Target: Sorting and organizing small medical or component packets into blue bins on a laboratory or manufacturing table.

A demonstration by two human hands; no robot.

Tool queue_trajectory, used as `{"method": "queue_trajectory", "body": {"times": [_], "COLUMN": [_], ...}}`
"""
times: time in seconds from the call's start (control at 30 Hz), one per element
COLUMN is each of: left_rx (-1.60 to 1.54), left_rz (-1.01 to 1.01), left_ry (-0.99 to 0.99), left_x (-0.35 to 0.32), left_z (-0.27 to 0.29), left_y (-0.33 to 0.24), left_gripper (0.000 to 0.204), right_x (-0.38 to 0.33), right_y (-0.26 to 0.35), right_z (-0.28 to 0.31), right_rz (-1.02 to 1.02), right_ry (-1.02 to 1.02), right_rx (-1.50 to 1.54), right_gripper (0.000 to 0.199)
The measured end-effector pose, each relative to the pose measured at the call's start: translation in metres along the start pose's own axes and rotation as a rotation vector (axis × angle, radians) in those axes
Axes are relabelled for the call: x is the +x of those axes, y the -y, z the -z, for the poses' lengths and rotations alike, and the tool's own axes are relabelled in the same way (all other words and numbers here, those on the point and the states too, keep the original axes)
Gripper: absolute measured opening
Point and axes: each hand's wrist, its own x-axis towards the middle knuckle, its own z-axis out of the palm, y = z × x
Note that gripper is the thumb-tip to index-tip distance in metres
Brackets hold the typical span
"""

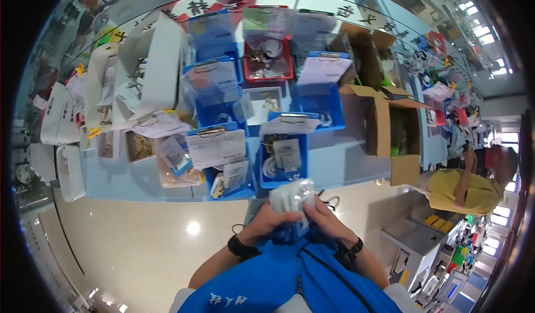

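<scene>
My left hand and my right hand meet in front of my chest. Together they grip a small clear plastic bag with white parts inside, each hand closed on its lower part. The bag is held just short of the near edge of a light blue table. Directly beyond it stands a blue bin holding bagged parts and a paper sheet. Both wrists wear dark bands.
Several blue bins, a red bin, white boxes and clipboards with papers cover the table. Open cardboard boxes stand at its right end. A person in a yellow top is at the right. A shiny floor lies below.
</scene>
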Motion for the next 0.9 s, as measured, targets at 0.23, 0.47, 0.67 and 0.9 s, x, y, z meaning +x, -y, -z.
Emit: {"method": "queue_trajectory", "body": {"times": [0.23, 0.47, 0.67, 0.9], "left_rx": [0.153, 0.041, -0.213, -0.151], "left_rz": [0.044, 0.111, 0.150, 0.108], "left_ry": [0.214, 0.183, 0.093, 0.033], "left_x": [0.023, 0.022, 0.011, 0.009], "left_z": [0.000, 0.008, -0.007, -0.061], "left_y": [0.011, 0.031, 0.028, 0.033], "left_gripper": [0.072, 0.058, 0.056, 0.054], "right_x": [-0.027, -0.028, -0.031, -0.060], "right_y": [-0.032, -0.033, -0.018, -0.021], "right_z": [-0.007, -0.015, 0.000, 0.033], "right_rz": [-0.018, -0.068, -0.075, 0.034], "right_ry": [-0.248, -0.248, -0.119, -0.088], "right_rx": [0.227, 0.259, 0.179, 0.156], "right_gripper": [0.058, 0.056, 0.049, 0.048]}}
